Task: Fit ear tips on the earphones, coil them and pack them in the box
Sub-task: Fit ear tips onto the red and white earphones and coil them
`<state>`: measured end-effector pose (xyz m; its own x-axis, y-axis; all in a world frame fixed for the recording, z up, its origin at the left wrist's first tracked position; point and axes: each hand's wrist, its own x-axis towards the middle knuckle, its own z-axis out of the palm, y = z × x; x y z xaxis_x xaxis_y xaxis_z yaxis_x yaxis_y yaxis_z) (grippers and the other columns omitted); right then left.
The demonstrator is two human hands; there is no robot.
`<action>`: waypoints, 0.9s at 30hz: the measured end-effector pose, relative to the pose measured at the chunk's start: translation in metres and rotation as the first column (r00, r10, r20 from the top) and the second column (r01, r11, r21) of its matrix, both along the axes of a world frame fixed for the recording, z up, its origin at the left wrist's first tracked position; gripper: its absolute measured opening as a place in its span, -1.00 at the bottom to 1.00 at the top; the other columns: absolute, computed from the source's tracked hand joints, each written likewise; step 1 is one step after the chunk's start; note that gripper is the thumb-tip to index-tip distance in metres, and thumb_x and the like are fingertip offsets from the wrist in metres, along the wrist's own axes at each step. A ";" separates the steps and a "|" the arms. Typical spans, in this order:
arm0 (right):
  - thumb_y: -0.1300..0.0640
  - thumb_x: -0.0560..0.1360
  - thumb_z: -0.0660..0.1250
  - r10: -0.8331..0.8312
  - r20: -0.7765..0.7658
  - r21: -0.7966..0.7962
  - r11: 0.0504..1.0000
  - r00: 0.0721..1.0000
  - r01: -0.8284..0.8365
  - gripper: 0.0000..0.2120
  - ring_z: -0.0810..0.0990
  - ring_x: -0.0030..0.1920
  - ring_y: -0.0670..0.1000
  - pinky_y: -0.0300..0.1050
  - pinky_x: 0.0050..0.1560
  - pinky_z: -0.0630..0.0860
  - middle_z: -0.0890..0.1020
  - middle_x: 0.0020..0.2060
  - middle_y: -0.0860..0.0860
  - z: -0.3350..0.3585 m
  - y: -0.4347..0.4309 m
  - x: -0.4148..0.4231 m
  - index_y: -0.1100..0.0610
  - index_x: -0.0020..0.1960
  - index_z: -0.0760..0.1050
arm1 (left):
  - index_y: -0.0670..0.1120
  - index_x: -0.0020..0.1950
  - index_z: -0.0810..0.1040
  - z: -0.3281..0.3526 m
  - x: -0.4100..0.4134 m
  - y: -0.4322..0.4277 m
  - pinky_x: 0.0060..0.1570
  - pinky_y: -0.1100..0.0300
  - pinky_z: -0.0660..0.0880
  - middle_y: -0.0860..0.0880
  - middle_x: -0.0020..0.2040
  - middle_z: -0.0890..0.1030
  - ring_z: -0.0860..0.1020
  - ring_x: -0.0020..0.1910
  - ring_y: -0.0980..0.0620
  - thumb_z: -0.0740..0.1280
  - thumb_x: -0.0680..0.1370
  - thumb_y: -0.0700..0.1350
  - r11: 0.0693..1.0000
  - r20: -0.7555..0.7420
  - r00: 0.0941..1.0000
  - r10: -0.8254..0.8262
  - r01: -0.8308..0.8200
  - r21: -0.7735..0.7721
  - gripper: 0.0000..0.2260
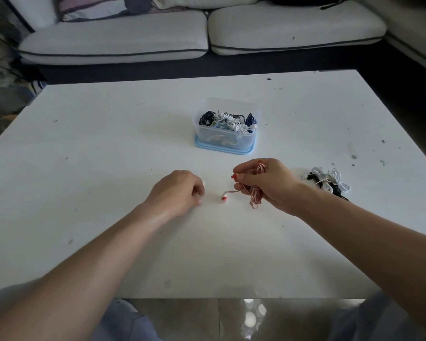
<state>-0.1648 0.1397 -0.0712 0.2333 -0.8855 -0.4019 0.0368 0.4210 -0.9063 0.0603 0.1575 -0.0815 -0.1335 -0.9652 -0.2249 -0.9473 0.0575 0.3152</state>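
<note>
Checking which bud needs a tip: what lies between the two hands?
Head view: a red-and-white earbud on the table, between left hand and right hand, its cable leading into the right hand.

Smooth matt white desk [108, 156] beneath the fingers [241, 179], braided-looking earphone cord [255, 198] among them, translucent plastic box [225, 140] beyond, glossy reflective floor [182, 316] nearer, soft cloth sofa [113, 43] farthest off.
</note>
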 end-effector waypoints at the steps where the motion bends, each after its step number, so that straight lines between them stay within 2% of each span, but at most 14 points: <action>1: 0.45 0.49 0.39 0.004 -0.004 -0.002 1.000 1.000 -0.004 -0.88 0.68 -0.24 0.11 -0.11 -0.12 0.64 0.68 -0.16 0.20 0.000 0.000 0.000 0.35 0.01 0.59 | 0.09 -0.08 0.65 -0.001 -0.001 0.000 -0.10 0.17 0.51 0.15 -0.11 0.55 0.56 -0.09 0.08 0.43 0.47 -0.06 1.000 0.018 1.000 -0.006 0.006 -0.004 -0.94; 6: 0.44 0.49 0.39 0.019 -0.005 -0.013 1.000 1.000 -0.019 -0.87 0.68 -0.24 0.11 -0.13 -0.13 0.65 0.69 -0.17 0.20 0.001 -0.001 -0.001 0.36 0.02 0.59 | 0.06 -0.13 0.63 -0.001 -0.001 0.002 -0.07 0.11 0.54 0.13 -0.11 0.50 0.56 -0.08 0.04 0.37 0.50 -0.15 1.000 0.041 0.999 -0.011 0.012 -0.012 -0.89; 12: 0.41 0.51 0.38 0.065 0.021 -0.013 0.998 0.998 -0.065 -0.91 0.67 -0.24 0.07 -0.11 -0.08 0.63 0.70 -0.19 0.15 0.002 0.000 -0.001 0.33 -0.01 0.61 | 0.06 -0.14 0.57 0.001 -0.005 0.001 -0.07 0.12 0.49 0.11 -0.05 0.51 0.53 -0.04 0.05 0.31 0.53 -0.11 0.999 0.028 1.000 0.002 -0.001 -0.037 -0.90; 14: 0.40 0.52 0.37 0.086 0.018 -0.020 0.996 0.996 -0.086 -0.92 0.66 -0.24 0.05 -0.12 -0.08 0.63 0.70 -0.20 0.13 0.002 0.001 -0.001 0.32 -0.03 0.62 | 0.04 -0.13 0.56 0.006 -0.006 0.000 -0.08 0.12 0.50 0.09 -0.05 0.52 0.58 -0.12 0.08 0.29 0.54 -0.12 0.997 -0.024 1.000 0.020 -0.021 -0.073 -0.90; 17: 0.39 0.53 0.36 0.102 0.012 -0.030 0.994 0.995 -0.102 -0.93 0.64 -0.25 0.03 -0.12 -0.10 0.61 0.67 -0.16 0.17 0.004 0.001 0.000 0.31 -0.02 0.62 | 0.01 -0.13 0.56 0.017 -0.010 -0.002 -0.27 0.21 0.50 0.11 -0.10 0.58 0.63 -0.36 0.10 0.29 0.56 -0.13 0.988 -0.211 0.970 0.121 -0.139 -0.071 -0.90; 19: 0.38 0.54 0.36 0.101 0.020 -0.028 0.995 0.995 -0.101 -0.93 0.63 -0.27 0.02 -0.13 -0.13 0.59 0.69 -0.18 0.13 0.004 0.002 0.000 0.31 -0.01 0.60 | 0.02 -0.13 0.58 0.021 -0.013 -0.001 -0.35 0.26 0.52 0.10 -0.14 0.63 0.64 -0.34 0.06 0.33 0.54 -0.12 0.971 -0.351 0.912 0.213 -0.238 -0.031 -0.92; 21: 0.39 0.54 0.35 0.101 0.028 -0.035 0.994 0.994 -0.100 -0.93 0.62 -0.28 0.02 -0.14 -0.14 0.58 0.70 -0.22 0.08 0.005 0.002 0.001 0.31 -0.01 0.60 | -0.01 -0.13 0.61 0.022 -0.016 -0.001 -0.28 0.19 0.57 0.05 -0.17 0.68 0.64 -0.27 0.05 0.38 0.53 -0.14 0.957 -0.502 0.822 0.269 -0.288 0.041 -0.94; 23: 0.39 0.53 0.36 0.109 0.046 -0.042 0.993 0.993 -0.107 -0.93 0.63 -0.27 0.03 -0.14 -0.15 0.58 0.70 -0.24 0.08 0.006 0.003 0.001 0.29 -0.02 0.60 | -0.05 -0.10 0.64 0.022 -0.018 0.000 -0.19 0.15 0.59 0.00 -0.17 0.71 0.62 -0.24 0.09 0.43 0.52 -0.17 0.945 -0.654 0.689 0.313 -0.292 0.145 -0.97; 27: 0.38 0.51 0.38 0.120 0.083 -0.061 0.991 0.989 -0.115 -0.92 0.66 -0.23 0.06 -0.11 -0.09 0.62 0.69 -0.20 0.12 0.007 0.003 0.003 0.28 -0.01 0.61 | -0.09 -0.03 0.67 0.024 -0.023 0.002 -0.15 0.30 0.55 -0.02 -0.17 0.68 0.63 -0.20 0.09 0.44 0.50 -0.30 0.916 -0.834 0.382 0.397 -0.221 0.335 -0.87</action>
<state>-0.1621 0.1427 -0.0641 0.3688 -0.8704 -0.3263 0.0690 0.3757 -0.9242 0.0374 0.1599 -0.0578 -0.0398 -0.9497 -0.3106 -0.0918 -0.3061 0.9476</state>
